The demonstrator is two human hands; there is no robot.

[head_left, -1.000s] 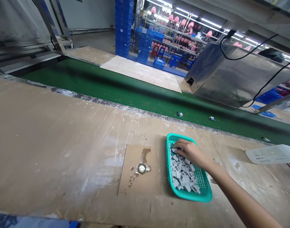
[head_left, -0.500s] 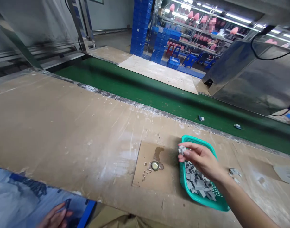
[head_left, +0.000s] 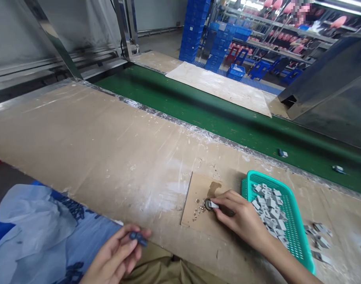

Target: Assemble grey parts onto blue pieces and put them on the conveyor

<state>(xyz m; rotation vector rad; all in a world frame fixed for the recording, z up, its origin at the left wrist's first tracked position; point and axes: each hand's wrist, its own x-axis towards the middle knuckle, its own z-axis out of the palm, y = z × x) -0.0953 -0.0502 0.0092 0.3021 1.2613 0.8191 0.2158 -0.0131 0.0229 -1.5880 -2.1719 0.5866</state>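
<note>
My right hand point(head_left: 242, 215) pinches a small light-grey plastic piece point(head_left: 213, 204) between thumb and fingers. The piece touches a small round cap point(head_left: 208, 204) lying on a square of cardboard point(head_left: 195, 187), which has wet stains and drops. My left hand point(head_left: 118, 250), near the table's front edge, is closed on a small dark blue plastic part point(head_left: 138, 238). Beside my right forearm stands a green plastic basket point(head_left: 295, 205) with many similar grey pieces point(head_left: 269, 205) in it.
Loose grey pieces point(head_left: 320, 236) lie right of the basket. Beyond the table runs a green conveyor belt point(head_left: 198, 100) carrying two small parts. At lower left, a blue bin holds dark parts point(head_left: 74, 272) and plastic film point(head_left: 35, 225). A metal housing point(head_left: 334, 83) stands at right.
My right hand has gone from above the basket to the cap on the cardboard with the grey piece. My left hand has come up from the bin, holding the dark blue part.
</note>
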